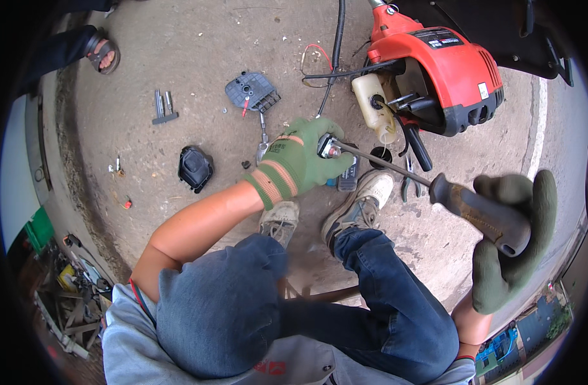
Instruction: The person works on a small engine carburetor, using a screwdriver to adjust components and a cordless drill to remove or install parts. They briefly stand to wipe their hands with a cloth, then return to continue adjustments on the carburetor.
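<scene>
My left hand point(307, 157), in a green glove with orange bands, grips a small silver-and-black carburetor-like part point(326, 146) between thumb and fingers. A screwdriver point(480, 215) with a dark, worn handle reaches across from the right, its tip at that part; whether the tip sits in a screw is too small to tell. The handle lies in my gloved right hand point(518, 244), against the palm, with fingers curving around its far side and the thumb below. Under my left hand, a dark box-shaped item point(348, 176) lies partly hidden near my shoe.
A red engine unit point(435, 70) with a whitish fuel tank point(371, 106) stands at the far right. Pliers point(409, 179) and a small black cup point(380, 156) lie nearby. A grey cover point(250, 91), black housing point(196, 168) and metal bits point(164, 106) are scattered leftward. Another person's foot point(104, 56) shows.
</scene>
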Motion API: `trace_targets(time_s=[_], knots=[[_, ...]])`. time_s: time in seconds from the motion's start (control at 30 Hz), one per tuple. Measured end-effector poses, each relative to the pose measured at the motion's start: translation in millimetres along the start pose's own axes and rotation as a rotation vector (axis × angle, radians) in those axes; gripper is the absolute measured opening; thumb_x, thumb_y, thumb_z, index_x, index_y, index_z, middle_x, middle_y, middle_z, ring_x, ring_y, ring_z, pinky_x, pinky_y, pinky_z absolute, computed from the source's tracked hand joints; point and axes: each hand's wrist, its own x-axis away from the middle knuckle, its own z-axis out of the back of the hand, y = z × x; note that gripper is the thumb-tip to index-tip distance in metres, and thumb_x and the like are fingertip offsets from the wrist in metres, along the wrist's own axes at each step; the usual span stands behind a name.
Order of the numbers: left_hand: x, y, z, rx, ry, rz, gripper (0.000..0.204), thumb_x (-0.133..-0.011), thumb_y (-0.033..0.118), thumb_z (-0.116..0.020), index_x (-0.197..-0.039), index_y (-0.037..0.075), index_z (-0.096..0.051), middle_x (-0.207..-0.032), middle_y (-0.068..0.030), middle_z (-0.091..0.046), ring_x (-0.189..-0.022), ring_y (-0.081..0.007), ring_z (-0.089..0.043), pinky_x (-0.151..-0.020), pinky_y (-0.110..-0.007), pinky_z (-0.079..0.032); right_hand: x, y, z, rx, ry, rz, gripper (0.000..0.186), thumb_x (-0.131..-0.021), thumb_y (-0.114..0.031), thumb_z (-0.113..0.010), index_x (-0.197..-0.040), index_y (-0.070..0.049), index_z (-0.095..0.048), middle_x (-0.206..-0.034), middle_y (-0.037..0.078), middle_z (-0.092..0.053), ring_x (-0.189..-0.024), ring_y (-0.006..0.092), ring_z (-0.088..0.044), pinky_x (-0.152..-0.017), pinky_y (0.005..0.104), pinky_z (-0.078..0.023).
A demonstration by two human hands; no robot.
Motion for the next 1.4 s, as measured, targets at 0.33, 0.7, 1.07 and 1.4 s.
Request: trace_targets(time_s=[0.33, 0.7, 1.07, 1.4], knots=[[-2, 3, -2, -0.002, -0.01, -0.001, 0.047, -0.075, 0.038, -0.082, -0.11, 0.008, -0.072, -0.097, -0.0158, -0.064, -0.09, -0.0272, -0.065, -0.082, -0.04, -0.052, 0, 10, 11, 0.003, -0.067, 0.046, 0.081, -0.093, -0.045, -0.072, -0.15, 0.005, -0.043, -0.114, 0.02, -0.072, -0.109, 0.0245, -0.067, -0.097, 0.038, -0.051], [0, -3, -6, -0.047, 0.007, -0.043, 0.053, -0.073, 0.042, -0.083, -0.112, 0.007, -0.071, -0.098, -0.0178, -0.068, -0.095, -0.032, -0.064, -0.088, -0.043, -0.051, 0, 12, 1, -0.005, -0.005, 0.001, 0.099, -0.088, -0.062, -0.069, -0.149, 0.01, -0.039, -0.1, 0.018, -0.074, -0.105, 0.0235, -0.066, -0.091, 0.0361, -0.054], [-1, -10, -3, 0.117, -0.046, -0.196, 0.053, -0.092, 0.044, -0.069, -0.125, 0.002, -0.066, -0.113, -0.018, -0.067, -0.102, -0.0265, -0.066, -0.095, -0.04, -0.051, -4, 24, 2, 0.064, 0.088, 0.055, 0.098, -0.083, -0.061, -0.077, -0.148, 0.007, -0.046, -0.125, 0.021, -0.068, -0.091, 0.0197, -0.071, -0.079, 0.0301, -0.053], [-10, -11, 16, 0.406, -0.294, -0.028, 0.048, -0.11, 0.045, -0.039, -0.128, 0.01, -0.067, -0.109, -0.0006, -0.069, -0.08, -0.006, -0.058, -0.061, -0.024, -0.049, -9, -1, 8, 0.141, -0.075, 0.153, 0.073, -0.096, -0.043, -0.066, -0.149, 0.002, -0.046, -0.138, 0.024, -0.061, -0.114, 0.027, -0.066, -0.096, 0.0389, -0.053]])
